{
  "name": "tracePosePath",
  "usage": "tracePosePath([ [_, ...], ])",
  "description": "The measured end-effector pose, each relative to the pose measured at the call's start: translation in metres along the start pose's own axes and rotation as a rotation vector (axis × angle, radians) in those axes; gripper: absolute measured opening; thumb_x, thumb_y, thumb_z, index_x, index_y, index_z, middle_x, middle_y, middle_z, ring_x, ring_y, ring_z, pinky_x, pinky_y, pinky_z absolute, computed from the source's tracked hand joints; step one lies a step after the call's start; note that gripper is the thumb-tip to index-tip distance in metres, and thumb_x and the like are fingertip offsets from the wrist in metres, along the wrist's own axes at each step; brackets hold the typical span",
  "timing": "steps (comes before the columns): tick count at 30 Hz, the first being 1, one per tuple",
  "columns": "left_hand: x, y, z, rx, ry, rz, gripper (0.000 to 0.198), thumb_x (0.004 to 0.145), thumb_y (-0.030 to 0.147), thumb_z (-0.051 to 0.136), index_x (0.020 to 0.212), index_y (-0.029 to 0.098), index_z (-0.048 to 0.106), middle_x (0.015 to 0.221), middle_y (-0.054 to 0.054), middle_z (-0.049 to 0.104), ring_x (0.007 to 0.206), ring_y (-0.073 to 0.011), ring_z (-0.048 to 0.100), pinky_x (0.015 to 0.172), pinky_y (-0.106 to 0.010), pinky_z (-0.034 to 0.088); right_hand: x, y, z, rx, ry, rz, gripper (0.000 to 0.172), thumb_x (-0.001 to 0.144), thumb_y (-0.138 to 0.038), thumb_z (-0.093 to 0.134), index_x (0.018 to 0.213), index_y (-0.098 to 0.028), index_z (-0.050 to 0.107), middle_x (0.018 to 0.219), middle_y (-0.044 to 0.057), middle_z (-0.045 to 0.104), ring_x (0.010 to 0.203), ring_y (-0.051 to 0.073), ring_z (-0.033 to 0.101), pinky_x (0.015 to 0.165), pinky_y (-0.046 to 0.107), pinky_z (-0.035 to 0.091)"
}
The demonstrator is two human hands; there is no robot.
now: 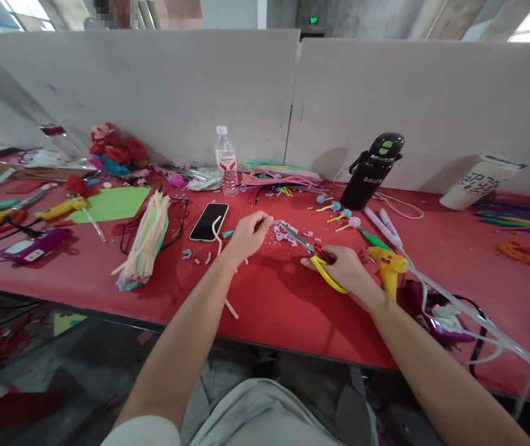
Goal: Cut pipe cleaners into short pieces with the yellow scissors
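Observation:
My left hand (250, 236) is closed in a pinch over the middle of the table; what its fingertips hold, if anything, is too small to make out. My right hand (343, 267) grips scissors (299, 237) with yellow and red handles. Their blades point up and left, with the tips close to my left fingertips. Beneath the blades lies a scatter of small lilac fuzzy clippings (284, 234). A cream pipe cleaner (231, 308) runs beneath my left wrist, its other end curling over the edge of a black-screened phone (209, 222).
A bundle of pale pipe cleaners (146, 241) lies left of the phone. A water bottle (226, 162) and a black flask (371, 173) stand behind. Small pompom-topped stems (346, 214), a yellow glue gun (389, 267) and cables lie right. A white cup (473, 181) leans far right.

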State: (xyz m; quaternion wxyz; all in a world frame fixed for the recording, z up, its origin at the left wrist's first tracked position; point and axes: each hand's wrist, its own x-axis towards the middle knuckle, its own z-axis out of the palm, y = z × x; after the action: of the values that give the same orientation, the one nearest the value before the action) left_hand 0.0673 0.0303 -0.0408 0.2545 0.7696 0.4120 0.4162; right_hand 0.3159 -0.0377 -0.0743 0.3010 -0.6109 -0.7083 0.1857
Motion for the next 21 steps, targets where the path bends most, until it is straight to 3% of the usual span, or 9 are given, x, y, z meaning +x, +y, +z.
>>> tracePosePath([
  [21,-0.0002,0.0006,-0.0001,-0.011,-0.020,-0.012,0.030,0.094,0.039,0.044,0.077,0.016,0.054,0.064,0.002,0.049,0.061,-0.0106,0.043,0.059,-0.025,0.033,0.0021,0.0003,-0.0014,-0.040,-0.002,0.019,0.058,0.068,-0.066,0.067,0.057,-0.019,0.034,0.057,-0.005,0.028,0.055,0.009,0.024,0.046,0.023,0.018],
])
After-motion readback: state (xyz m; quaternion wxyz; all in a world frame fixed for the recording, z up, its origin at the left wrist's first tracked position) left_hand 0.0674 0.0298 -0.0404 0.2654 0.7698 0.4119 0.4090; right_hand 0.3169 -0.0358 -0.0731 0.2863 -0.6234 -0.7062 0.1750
